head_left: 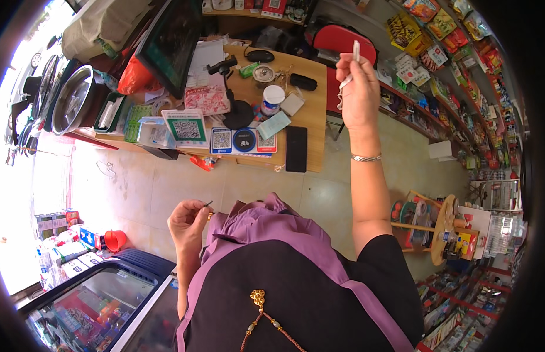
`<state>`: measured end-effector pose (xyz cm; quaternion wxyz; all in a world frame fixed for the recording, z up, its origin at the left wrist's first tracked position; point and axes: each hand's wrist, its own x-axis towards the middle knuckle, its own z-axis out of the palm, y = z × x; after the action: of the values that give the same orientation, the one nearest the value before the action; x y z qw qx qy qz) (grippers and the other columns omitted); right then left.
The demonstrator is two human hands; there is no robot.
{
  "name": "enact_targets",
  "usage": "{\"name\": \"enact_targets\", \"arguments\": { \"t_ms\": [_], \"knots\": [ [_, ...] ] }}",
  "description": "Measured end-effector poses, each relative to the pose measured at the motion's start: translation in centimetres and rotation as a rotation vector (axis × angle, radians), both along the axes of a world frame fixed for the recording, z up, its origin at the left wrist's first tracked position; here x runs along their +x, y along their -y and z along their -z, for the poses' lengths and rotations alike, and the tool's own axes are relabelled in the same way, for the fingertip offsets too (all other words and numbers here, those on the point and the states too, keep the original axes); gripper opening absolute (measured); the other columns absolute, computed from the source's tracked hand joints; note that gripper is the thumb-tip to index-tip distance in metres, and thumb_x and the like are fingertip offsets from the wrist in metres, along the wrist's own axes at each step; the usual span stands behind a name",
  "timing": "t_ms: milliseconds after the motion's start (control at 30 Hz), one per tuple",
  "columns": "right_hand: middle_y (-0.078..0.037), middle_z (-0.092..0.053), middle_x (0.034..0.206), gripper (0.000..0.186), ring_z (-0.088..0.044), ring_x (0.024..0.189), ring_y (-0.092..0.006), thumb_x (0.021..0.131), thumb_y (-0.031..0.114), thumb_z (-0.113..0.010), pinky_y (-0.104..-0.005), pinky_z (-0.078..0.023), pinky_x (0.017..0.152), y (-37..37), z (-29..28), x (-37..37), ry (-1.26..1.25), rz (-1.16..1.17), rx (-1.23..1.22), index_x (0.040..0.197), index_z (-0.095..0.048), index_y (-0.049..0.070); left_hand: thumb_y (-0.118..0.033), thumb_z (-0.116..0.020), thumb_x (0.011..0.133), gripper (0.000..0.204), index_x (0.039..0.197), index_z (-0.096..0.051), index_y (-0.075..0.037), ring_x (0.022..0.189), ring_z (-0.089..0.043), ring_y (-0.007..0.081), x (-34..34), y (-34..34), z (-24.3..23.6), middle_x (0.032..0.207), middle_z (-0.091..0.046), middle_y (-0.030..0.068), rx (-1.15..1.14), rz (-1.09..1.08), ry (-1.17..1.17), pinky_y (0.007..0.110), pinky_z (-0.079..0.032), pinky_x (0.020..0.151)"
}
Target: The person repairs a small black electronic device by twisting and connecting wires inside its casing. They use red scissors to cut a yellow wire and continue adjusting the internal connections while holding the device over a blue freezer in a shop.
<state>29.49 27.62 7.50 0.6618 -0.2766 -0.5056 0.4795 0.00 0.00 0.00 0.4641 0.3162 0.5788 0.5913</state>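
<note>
My right hand (360, 88) is raised and stretched far forward, beyond the right edge of the wooden desk (317, 117). Its fingers are closed round a slim white stick (356, 50) that points up from the grip. A thin pale cord (342, 97) shows at the left side of that hand; whether it joins the stick is hard to make out. Close to my body on the left, my left hand (189, 226) pinches a small thin dark piece (208, 204) between thumb and fingertips. The exact kind of that piece is too small to tell.
On the desk stand a monitor (171, 47), a white-lidded jar (272, 100), a black phone (296, 149) and code signs (186, 128). A red chair (344, 44) is behind it. Packed shelves (454, 76) line the right, near a wooden rack (445, 229). A glass-topped freezer (96, 299) stands lower left.
</note>
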Motion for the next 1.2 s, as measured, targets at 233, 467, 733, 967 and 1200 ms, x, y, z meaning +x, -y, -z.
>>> {"name": "enact_targets", "arguments": {
  "t_ms": [233,467,733,967,1200],
  "knots": [
    [-0.002,-0.062,0.091,0.02,-0.056,0.078,-0.0091,0.103,0.014,-0.047,-0.0262,-0.049,0.079,-6.4,7.2,3.5,0.067,0.127,-0.226,0.102,-0.063,0.003,0.008,-0.065,0.085,0.009,0.092,-0.063,0.002,0.078,-0.066,0.0118,4.0,-1.6,0.2,0.085,-0.068,0.0071,-0.008,-0.059,-0.008,0.023,-0.053,0.074],
    [-0.007,-0.066,0.097,0.028,-0.061,0.085,-0.0152,0.1,0.024,-0.053,-0.0294,-0.049,0.08,-8.9,17.3,3.1,0.521,0.195,-0.416,0.107,-0.063,-0.001,0.009,-0.063,0.086,0.009,0.093,-0.063,0.003,0.079,-0.066,0.0124,3.7,-0.7,-1.1,0.086,-0.069,0.0079,-0.002,-0.146,-0.046,0.024,-0.053,0.075],
    [-0.009,-0.062,0.108,0.02,-0.062,0.091,-0.0205,0.095,0.016,-0.06,-0.0313,-0.05,0.082,-0.1,6.3,-5.5,0.682,-0.029,0.18,0.107,-0.063,0.0,0.005,-0.069,0.084,0.007,0.089,-0.065,0.004,0.077,-0.065,0.0085,2.3,0.6,-1.5,0.083,-0.069,0.0058,-0.041,-0.256,-0.089,0.021,-0.052,0.069],
    [-0.014,-0.068,0.102,0.024,-0.067,0.089,-0.0264,0.085,0.008,-0.072,-0.0323,-0.054,0.076,14.2,1.4,-19.8,0.614,-0.889,0.522,0.107,-0.067,0.001,0.005,-0.071,0.083,0.009,0.091,-0.067,0.004,0.079,-0.064,0.0056,-2.2,2.1,-4.9,0.083,-0.069,0.0043,0.02,-0.215,-0.451,0.02,-0.053,0.068],
    [-0.012,-0.068,0.083,0.015,-0.067,0.07,-0.022,0.085,0.004,-0.071,-0.03,-0.052,0.065,17.7,1.9,-30.7,0.71,-1.046,0.398,0.099,-0.069,-0.001,0.003,-0.07,0.086,0.009,0.094,-0.066,0.006,0.082,-0.066,0.0084,-11.8,6.7,-3.5,0.087,-0.069,0.0057,-0.007,-0.309,-0.347,0.021,-0.055,0.073]
  ]
}}
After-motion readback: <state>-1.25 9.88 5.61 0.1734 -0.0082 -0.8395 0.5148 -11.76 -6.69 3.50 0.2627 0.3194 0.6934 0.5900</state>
